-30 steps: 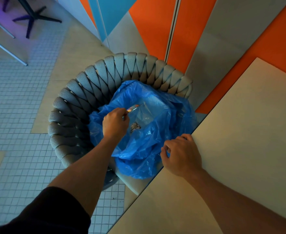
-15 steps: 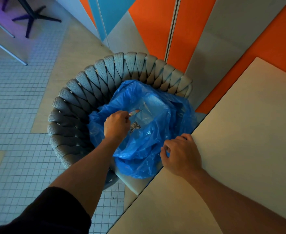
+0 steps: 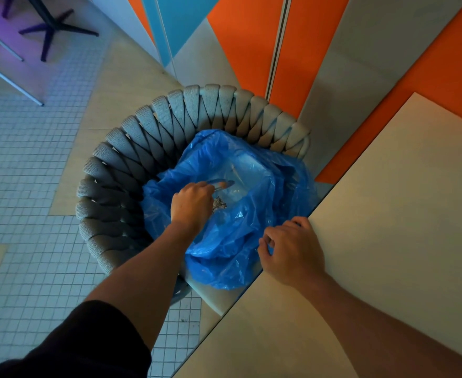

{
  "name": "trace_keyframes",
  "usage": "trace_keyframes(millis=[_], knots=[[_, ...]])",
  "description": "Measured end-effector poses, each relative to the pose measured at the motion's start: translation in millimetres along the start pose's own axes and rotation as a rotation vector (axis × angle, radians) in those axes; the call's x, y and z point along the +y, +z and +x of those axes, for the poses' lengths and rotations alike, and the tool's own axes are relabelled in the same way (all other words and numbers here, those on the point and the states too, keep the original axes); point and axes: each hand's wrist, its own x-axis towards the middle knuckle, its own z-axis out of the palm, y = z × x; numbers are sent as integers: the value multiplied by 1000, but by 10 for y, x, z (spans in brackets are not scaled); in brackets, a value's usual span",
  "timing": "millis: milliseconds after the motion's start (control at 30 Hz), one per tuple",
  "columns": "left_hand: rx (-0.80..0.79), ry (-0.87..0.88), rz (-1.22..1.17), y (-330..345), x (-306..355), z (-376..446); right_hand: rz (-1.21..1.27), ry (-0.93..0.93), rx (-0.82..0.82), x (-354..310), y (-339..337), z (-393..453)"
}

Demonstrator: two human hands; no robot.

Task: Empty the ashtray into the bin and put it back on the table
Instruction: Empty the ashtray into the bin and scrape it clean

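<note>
My left hand (image 3: 191, 204) is down inside the blue bin bag (image 3: 254, 203) and grips the ashtray (image 3: 221, 183), a clear glass piece of which only the rim shows past my fingers. A small heap of grey ash (image 3: 219, 205) lies in the bag just beside that hand. The bag sits on a grey woven chair (image 3: 131, 170) that serves as the bin's holder. My right hand (image 3: 292, 246) pinches the bag's near edge at the corner of the beige table (image 3: 388, 214).
Orange, blue and grey wall panels (image 3: 251, 45) rise right behind the chair. Small white floor tiles (image 3: 28, 186) spread to the left. A dark cross-shaped table base (image 3: 52, 28) and metal legs stand at the far left.
My left hand has sunk a little deeper into the bag and turned the ashtray flatter. The ash heap and my right hand have stayed put.
</note>
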Motion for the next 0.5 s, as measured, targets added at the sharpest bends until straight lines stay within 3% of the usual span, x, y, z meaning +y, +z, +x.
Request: trace_keyframes(millis=[233, 333, 500], knots=[[7, -61, -51, 35, 4, 16, 8, 5, -6, 7, 3, 2], [54, -254, -202, 66, 12, 32, 8, 5, -1, 4, 3, 5], [151, -717, -575, 72, -36, 87, 9, 0, 6, 5, 1, 4]])
